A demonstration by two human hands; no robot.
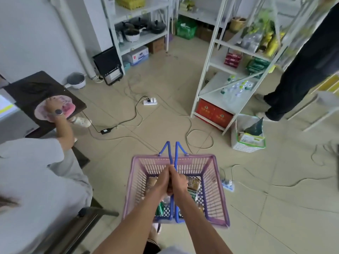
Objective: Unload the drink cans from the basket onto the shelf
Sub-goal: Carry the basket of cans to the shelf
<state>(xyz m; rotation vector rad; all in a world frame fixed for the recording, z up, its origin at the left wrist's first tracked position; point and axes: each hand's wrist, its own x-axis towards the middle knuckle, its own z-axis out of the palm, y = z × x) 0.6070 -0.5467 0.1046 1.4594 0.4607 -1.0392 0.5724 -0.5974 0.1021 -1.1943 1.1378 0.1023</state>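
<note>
Here both hands, left hand (162,180) and right hand (178,181), close together around the blue handles (173,158), carrying the pink basket (216,195) of drink cans (192,183) level, well short of the white shelf (203,74).

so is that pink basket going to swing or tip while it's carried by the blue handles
The pink basket probably swings a little, since it hangs from thin blue handles gathered at one point under both hands. Its lattice walls look like stiff plastic, so it likely keeps its shape. The packets inside lie loose and may slide, tilting it slightly.
</note>
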